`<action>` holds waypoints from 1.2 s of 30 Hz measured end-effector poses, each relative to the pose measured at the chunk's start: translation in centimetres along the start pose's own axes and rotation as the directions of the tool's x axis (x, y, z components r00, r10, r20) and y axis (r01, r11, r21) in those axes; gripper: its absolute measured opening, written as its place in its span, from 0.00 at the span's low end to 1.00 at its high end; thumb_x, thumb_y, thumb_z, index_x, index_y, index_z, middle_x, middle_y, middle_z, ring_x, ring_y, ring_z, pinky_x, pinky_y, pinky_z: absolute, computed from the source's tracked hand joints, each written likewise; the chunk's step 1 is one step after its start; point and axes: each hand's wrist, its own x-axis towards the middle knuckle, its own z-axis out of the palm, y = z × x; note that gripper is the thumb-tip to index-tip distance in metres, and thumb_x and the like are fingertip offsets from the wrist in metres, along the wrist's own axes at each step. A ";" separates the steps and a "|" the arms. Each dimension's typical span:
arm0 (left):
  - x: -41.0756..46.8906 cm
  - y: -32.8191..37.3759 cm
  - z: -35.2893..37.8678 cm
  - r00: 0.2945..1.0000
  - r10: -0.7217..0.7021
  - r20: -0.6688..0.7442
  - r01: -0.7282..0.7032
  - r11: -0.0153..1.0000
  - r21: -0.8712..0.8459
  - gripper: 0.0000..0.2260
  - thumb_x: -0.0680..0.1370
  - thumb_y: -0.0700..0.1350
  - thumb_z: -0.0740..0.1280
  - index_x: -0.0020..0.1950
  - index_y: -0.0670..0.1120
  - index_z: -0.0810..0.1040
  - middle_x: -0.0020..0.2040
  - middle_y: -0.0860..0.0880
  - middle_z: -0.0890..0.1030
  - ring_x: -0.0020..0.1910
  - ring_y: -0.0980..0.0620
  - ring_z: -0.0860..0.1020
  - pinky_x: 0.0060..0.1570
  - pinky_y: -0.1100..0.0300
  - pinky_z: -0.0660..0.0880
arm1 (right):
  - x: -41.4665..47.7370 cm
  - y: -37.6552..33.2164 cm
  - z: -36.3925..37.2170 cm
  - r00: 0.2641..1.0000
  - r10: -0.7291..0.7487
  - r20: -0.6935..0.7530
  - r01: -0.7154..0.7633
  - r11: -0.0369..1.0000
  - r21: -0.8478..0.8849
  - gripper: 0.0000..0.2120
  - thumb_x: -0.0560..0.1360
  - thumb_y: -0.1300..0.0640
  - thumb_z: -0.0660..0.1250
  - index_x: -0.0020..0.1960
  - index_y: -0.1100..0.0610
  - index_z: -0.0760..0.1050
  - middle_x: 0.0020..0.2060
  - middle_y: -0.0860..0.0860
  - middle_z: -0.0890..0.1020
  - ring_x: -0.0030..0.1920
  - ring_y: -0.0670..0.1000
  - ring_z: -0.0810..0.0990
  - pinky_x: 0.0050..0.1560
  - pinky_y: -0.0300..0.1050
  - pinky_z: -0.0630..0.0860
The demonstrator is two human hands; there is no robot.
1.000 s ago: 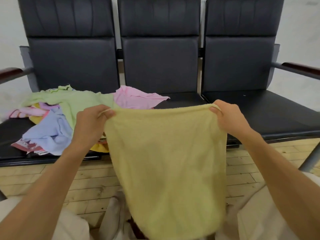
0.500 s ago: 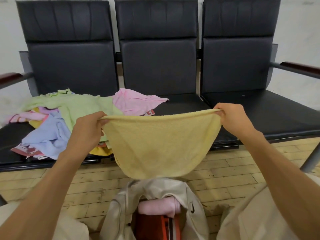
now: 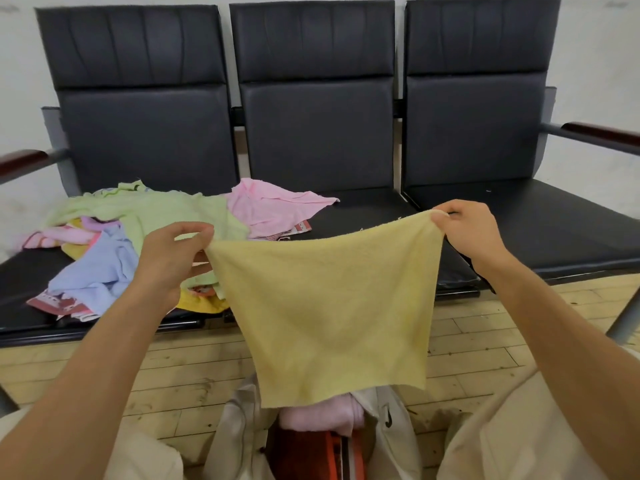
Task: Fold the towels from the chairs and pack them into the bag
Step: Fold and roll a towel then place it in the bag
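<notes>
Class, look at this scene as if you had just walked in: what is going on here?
A person holds a yellow towel spread out in the air. The left hand pinches one top corner and the right hand the other. The towel hangs above an open beige bag on the floor, with a folded pink towel inside. A pile of loose towels lies on the black chairs.

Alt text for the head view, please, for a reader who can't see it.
The left hand and right hand hold a yellow towel spread by its top corners above an open beige bag holding a pink towel. Behind, a heap of loose towels lies on the black chairs.
</notes>
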 end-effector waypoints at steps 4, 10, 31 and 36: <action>0.0 0.2 -0.2 0.992 -0.128 -0.002 0.123 0.953 -0.276 0.07 0.79 0.41 0.67 0.55 0.43 0.81 0.50 0.48 0.81 0.47 0.51 0.78 0.46 0.58 0.77 | 0.2 -0.1 0.2 0.998 0.060 0.006 -0.060 0.978 0.199 0.10 0.79 0.61 0.65 0.57 0.56 0.81 0.49 0.50 0.82 0.54 0.50 0.80 0.61 0.52 0.76; -0.2 -0.1 0.3 0.966 0.247 -0.071 -0.225 0.946 0.235 0.13 0.74 0.38 0.72 0.58 0.44 0.82 0.44 0.47 0.79 0.42 0.56 0.77 0.42 0.70 0.74 | -0.1 0.2 0.0 1.000 -0.024 0.019 0.023 0.996 0.081 0.12 0.74 0.60 0.72 0.58 0.56 0.81 0.49 0.51 0.83 0.51 0.49 0.81 0.55 0.44 0.78; 1.2 1.8 1.9 0.976 0.214 0.026 -0.214 0.946 0.244 0.05 0.84 0.44 0.56 0.55 0.44 0.68 0.46 0.46 0.75 0.30 0.40 0.82 0.36 0.47 0.81 | 2.8 -2.6 0.5 0.993 -0.093 0.075 0.107 0.971 -0.215 0.08 0.82 0.61 0.56 0.55 0.57 0.74 0.40 0.56 0.80 0.27 0.49 0.79 0.23 0.36 0.72; 5.0 2.8 3.3 0.979 0.154 0.130 -0.183 0.953 0.244 0.06 0.84 0.43 0.55 0.57 0.43 0.68 0.51 0.42 0.75 0.39 0.46 0.84 0.43 0.51 0.82 | 7.0 -3.5 1.5 0.969 0.043 0.244 0.008 0.979 -0.203 0.12 0.81 0.61 0.55 0.53 0.66 0.76 0.43 0.62 0.83 0.39 0.59 0.84 0.44 0.53 0.83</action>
